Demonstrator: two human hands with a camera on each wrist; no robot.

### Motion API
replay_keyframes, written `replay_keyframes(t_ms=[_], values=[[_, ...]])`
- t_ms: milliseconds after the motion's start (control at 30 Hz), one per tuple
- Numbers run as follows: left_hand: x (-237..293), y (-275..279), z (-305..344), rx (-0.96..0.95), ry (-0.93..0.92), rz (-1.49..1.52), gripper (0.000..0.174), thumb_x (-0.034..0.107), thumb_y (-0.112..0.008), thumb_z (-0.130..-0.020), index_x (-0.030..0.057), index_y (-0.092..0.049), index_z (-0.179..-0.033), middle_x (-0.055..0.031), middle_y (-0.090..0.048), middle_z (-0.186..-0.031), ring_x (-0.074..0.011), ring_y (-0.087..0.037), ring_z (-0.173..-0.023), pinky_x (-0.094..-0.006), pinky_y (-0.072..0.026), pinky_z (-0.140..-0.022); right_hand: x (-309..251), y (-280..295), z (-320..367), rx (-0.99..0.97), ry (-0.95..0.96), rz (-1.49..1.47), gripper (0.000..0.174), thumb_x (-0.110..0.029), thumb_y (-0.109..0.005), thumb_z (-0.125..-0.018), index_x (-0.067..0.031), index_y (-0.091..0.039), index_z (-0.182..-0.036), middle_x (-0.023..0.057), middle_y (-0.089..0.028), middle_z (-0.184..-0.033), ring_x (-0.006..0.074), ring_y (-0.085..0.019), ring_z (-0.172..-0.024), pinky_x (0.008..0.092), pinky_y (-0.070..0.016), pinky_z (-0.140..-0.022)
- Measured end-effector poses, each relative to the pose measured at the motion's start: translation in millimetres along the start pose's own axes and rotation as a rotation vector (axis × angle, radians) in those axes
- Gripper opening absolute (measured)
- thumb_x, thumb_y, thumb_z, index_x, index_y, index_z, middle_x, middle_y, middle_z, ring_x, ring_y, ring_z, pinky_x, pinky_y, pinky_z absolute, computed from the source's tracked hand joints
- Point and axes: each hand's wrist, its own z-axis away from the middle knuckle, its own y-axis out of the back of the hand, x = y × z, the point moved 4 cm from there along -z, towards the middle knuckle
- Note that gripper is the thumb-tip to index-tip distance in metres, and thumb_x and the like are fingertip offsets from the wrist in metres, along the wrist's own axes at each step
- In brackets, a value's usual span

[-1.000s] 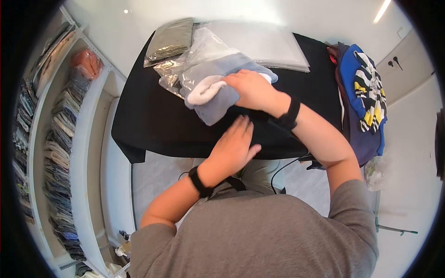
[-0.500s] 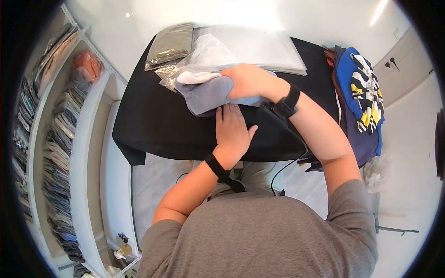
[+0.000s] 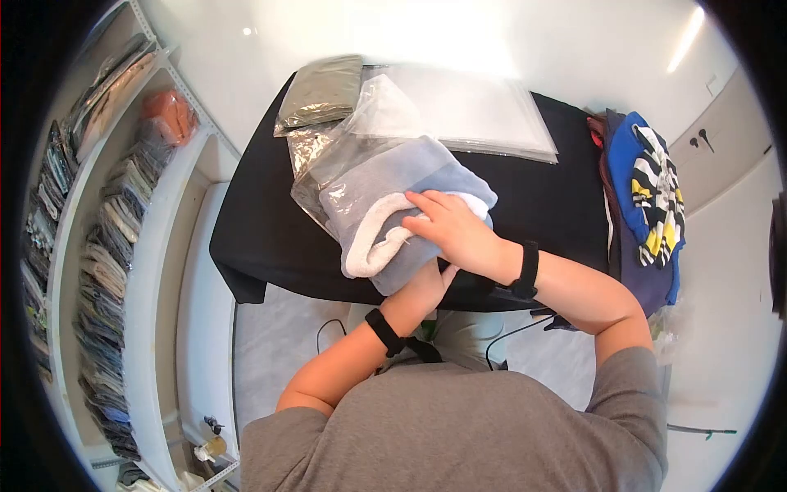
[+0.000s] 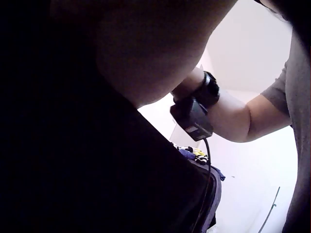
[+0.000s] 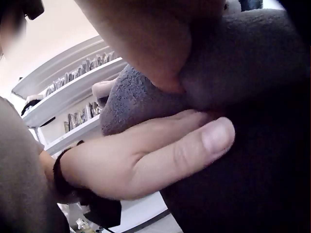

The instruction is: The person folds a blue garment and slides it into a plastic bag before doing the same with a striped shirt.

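Note:
A folded blue-grey fleece garment (image 3: 463, 176) with white lining (image 3: 366, 238) lies at the black table's front, its far left part under clear plastic. The right hand (image 3: 466, 239) rests on top, fingers and thumb spread over the lining. Below the near edge, the left hand (image 3: 418, 293) reaches under the fabric, fingers hidden from above. In the right wrist view, the left hand (image 5: 146, 160) lies against the fleece's (image 5: 243, 63) underside with thumb extended, and the right hand (image 5: 146, 43) is above. The left wrist view shows mostly a dark, close part of the left hand (image 4: 146, 53).
Clear plastic sheets (image 3: 484, 119) are stacked at the table's back. An olive packed item (image 3: 322, 92) lies at the back left. Clothes, including a striped piece (image 3: 656, 197), hang over the right edge. Shelves (image 3: 143, 271) of bagged garments stand at left.
The garment has come down toward the front edge and spread wider. The right hand has shifted from gripping its upper side to resting on top; the left hand has slid underneath.

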Motion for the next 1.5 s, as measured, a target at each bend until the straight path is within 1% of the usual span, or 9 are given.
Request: replay_keyframes(t_ms=[333, 400, 500, 633, 800, 933, 1133, 1267, 1500], values=[[44, 47, 1, 0.131, -0.099, -0.372, 0.053, 0.034, -0.067, -0.078, -0.0029, -0.051, -0.113, -0.0227, -0.056, -0.104, -0.0363, -0.057, -0.094, -0.0432, -0.0459, -0.077, 4, -17, -32, 0.035, 0.007, 0.044, 0.038, -0.006, -0.057, -0.073, -0.0097, -0.055, -0.111, 0.0196, -0.046, -0.130, 0.0339, -0.047, -0.116, 0.0422, -0.0409, -0.092], [42, 49, 5, -0.059, -0.022, -0.160, 0.052, 0.035, -0.067, -0.078, -0.0015, -0.051, -0.112, -0.0207, -0.056, -0.101, -0.0372, -0.058, -0.090, -0.0449, -0.0460, -0.077, -7, -6, -22, 0.012, 0.004, 0.074, 0.046, -0.011, -0.063, -0.070, -0.0071, -0.055, -0.116, 0.0206, -0.046, -0.130, 0.0354, -0.047, -0.117, 0.0429, -0.0413, -0.092], [38, 57, 34, -0.054, -0.049, -0.314, 0.050, 0.037, -0.065, -0.080, -0.0008, -0.052, -0.110, -0.0203, -0.058, -0.098, -0.0375, -0.058, -0.089, -0.0460, -0.0456, -0.078, -28, 46, -11, 0.004, 0.005, -0.145, 0.034, -0.019, -0.065, -0.077, -0.0049, -0.060, -0.108, 0.0136, -0.062, -0.108, 0.0298, -0.057, -0.100, 0.0390, -0.0452, -0.085], [18, 79, 59, -0.114, -0.002, -0.346, 0.045, 0.036, -0.058, -0.086, -0.0018, -0.053, -0.108, -0.0218, -0.058, -0.103, -0.0398, -0.057, -0.092, -0.0474, -0.0447, -0.079, 18, 76, 26, 0.337, -0.516, -0.290, 0.015, -0.010, -0.061, -0.080, -0.0024, -0.064, -0.092, 0.0124, -0.065, -0.081, 0.0281, -0.062, -0.073, 0.0356, -0.0499, -0.068], [-1, 94, 74, -0.005, -0.069, -0.260, 0.038, 0.031, -0.056, -0.088, -0.0011, -0.057, -0.107, -0.0220, -0.060, -0.103, -0.0397, -0.056, -0.097, -0.0458, -0.0419, -0.086, 44, 10, 53, 0.147, -0.775, -0.674, 0.025, -0.011, -0.067, -0.082, -0.0020, -0.058, -0.103, 0.0047, -0.065, -0.079, 0.0090, -0.060, -0.071, 0.0250, -0.0491, -0.066], [5, 99, 71, 0.049, -0.089, -0.041, 0.041, 0.033, -0.049, -0.092, -0.0047, -0.058, -0.106, -0.0235, -0.059, -0.104, -0.0423, -0.054, -0.097, -0.0449, -0.0404, -0.087, 48, -30, 42, 0.168, -0.867, -0.851, 0.022, -0.012, -0.062, -0.086, -0.0010, -0.057, -0.105, 0.0053, -0.065, -0.083, 0.0114, -0.060, -0.074, 0.0260, -0.0493, -0.067], [0, 92, 64, 0.231, 0.161, 0.241, 0.047, 0.035, -0.042, -0.097, -0.0078, -0.057, -0.086, -0.0228, -0.059, -0.081, -0.0387, -0.055, -0.077, -0.0422, -0.0415, -0.075, 39, -35, 37, 0.233, -0.901, -0.578, 0.026, -0.023, -0.054, -0.091, 0.0016, -0.059, -0.081, 0.0227, -0.061, -0.075, 0.0367, -0.062, -0.073, 0.0403, -0.0482, -0.064], [0, 89, 60, 0.212, 0.349, 0.198, 0.044, 0.028, -0.045, -0.095, -0.0073, -0.055, -0.072, -0.0210, -0.057, -0.070, -0.0344, -0.053, -0.066, -0.0435, -0.0393, -0.065, 28, -39, 46, 0.186, -0.944, -0.789, 0.022, -0.020, -0.055, -0.088, 0.0008, -0.058, -0.081, 0.0223, -0.061, -0.076, 0.0401, -0.060, -0.075, 0.0423, -0.0480, -0.066], [0, 92, 52, 0.426, 0.282, 0.066, 0.041, 0.023, -0.050, -0.092, -0.0085, -0.057, -0.067, -0.0234, -0.059, -0.073, -0.0358, -0.054, -0.070, -0.0437, -0.0406, -0.067, -23, -13, 53, 0.269, -0.742, -0.391, 0.014, -0.014, -0.052, -0.086, -0.0011, -0.053, -0.080, 0.0210, -0.060, -0.074, 0.0411, -0.059, -0.073, 0.0492, -0.0467, -0.064]])
